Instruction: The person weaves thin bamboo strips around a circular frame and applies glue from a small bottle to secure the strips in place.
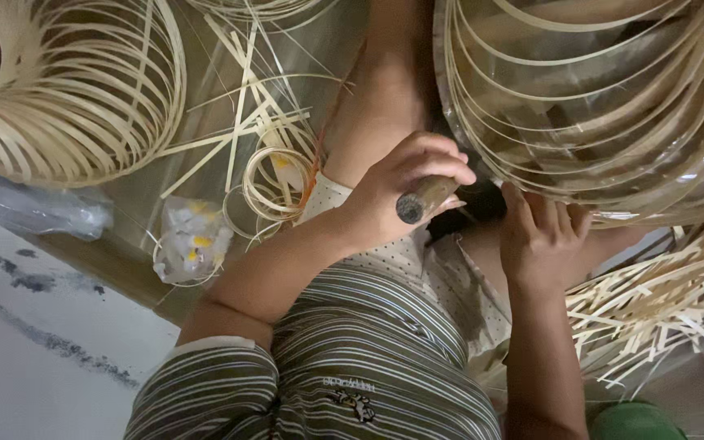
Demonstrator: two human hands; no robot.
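My left hand (405, 191) is closed around the round wooden handle of a tool (424, 198), whose dark butt end faces the camera. The tool's working end is hidden behind the hand. My right hand (541, 235) sits just right of it, fingers curled against the lower edge of a large coil of thin bamboo strips (605, 106). What the right fingers grip is hidden. Both hands are over my lap, above a dotted cloth (417, 261) and my striped shirt (368, 358).
A second big bamboo coil (67, 90) lies at the top left, and a small coil (275, 183) and loose strips (246, 98) lie in the middle. Cut strips (662, 301) are piled at the right. A crumpled plastic bag (193, 240) lies at the left, and my bare leg (385, 81) stretches upward.
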